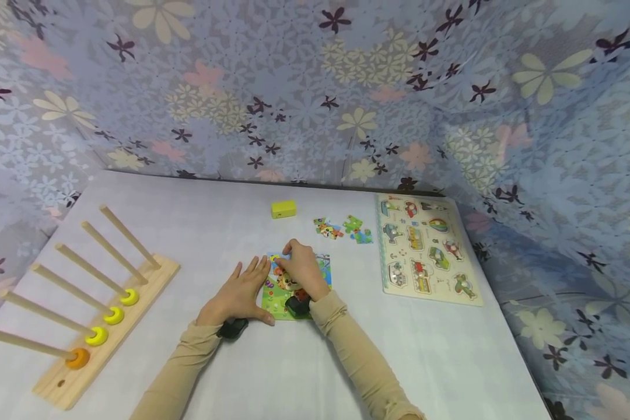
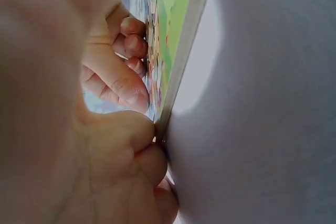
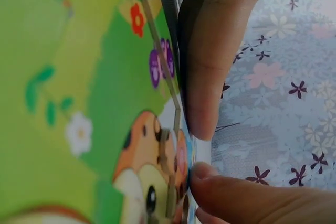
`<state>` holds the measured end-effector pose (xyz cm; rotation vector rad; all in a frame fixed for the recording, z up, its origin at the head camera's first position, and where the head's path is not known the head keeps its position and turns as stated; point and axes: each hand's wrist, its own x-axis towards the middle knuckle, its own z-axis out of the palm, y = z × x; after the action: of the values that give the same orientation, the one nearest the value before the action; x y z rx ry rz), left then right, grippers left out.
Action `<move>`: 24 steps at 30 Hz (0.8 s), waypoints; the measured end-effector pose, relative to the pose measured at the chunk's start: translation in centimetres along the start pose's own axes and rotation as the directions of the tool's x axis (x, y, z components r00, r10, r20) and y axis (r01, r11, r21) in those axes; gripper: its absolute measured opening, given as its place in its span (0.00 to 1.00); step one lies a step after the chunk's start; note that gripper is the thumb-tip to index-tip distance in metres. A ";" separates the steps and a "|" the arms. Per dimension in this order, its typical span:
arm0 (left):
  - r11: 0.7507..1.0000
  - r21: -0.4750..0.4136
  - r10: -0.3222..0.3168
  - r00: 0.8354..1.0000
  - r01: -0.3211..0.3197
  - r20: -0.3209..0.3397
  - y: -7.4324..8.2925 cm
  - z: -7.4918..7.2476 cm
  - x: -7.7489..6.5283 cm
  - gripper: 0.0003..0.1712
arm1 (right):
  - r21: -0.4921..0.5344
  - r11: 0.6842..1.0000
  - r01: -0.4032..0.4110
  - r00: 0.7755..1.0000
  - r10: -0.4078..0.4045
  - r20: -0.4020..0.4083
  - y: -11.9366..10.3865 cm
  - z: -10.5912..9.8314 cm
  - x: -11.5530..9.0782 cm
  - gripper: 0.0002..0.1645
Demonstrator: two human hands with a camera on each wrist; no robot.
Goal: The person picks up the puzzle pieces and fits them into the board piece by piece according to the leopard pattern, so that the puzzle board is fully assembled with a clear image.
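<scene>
A square jigsaw puzzle [image 1: 275,302] with a spotted cartoon animal on green lies before me, largely filled with pieces. My left hand [image 1: 241,294] rests along its left side, fingers spread and thumb near the lower left corner. In the left wrist view, those fingers lie at the board's edge [image 2: 184,51]. My right hand [image 1: 301,268] reaches over the puzzle with curled fingers, thumb and fingertips at a puzzle piece [image 3: 190,153] by the upper left corner. The fingertips partly hide this piece. Loose puzzle pieces [image 1: 329,228] lie beyond the board, with more green and blue pieces [image 1: 354,224] beside them.
A yellow block [image 1: 283,209] sits behind the puzzle. On the right lies a peg puzzle board [image 1: 399,296] with vehicle pictures. A wooden peg rack [image 1: 165,269] with yellow and orange rings stands at left. Floral cloth [image 1: 294,116] hangs behind the white table [image 1: 273,379].
</scene>
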<state>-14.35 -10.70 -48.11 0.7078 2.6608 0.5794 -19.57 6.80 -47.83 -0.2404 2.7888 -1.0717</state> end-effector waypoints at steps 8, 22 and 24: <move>0.999 -0.029 0.026 0.999 -0.027 -0.032 0.0 -0.2 -0.4 0.72 | 0.041 0.999 0.004 1.000 -0.004 0.001 1.1 -0.5 0.1 0.12; 0.999 0.006 0.052 0.998 -0.052 -0.035 0.0 0.3 0.5 0.68 | 0.183 0.982 -0.040 0.997 0.028 0.072 4.4 -4.7 -0.6 0.12; 0.999 0.006 0.054 0.998 -0.054 -0.026 0.1 0.4 0.6 0.69 | 0.151 0.988 -0.036 0.999 0.037 -0.005 5.1 -5.5 -0.4 0.12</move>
<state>-14.67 -10.13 -48.53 0.7808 2.6752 0.6007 -20.71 14.17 -47.16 -0.1674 2.6906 -1.2696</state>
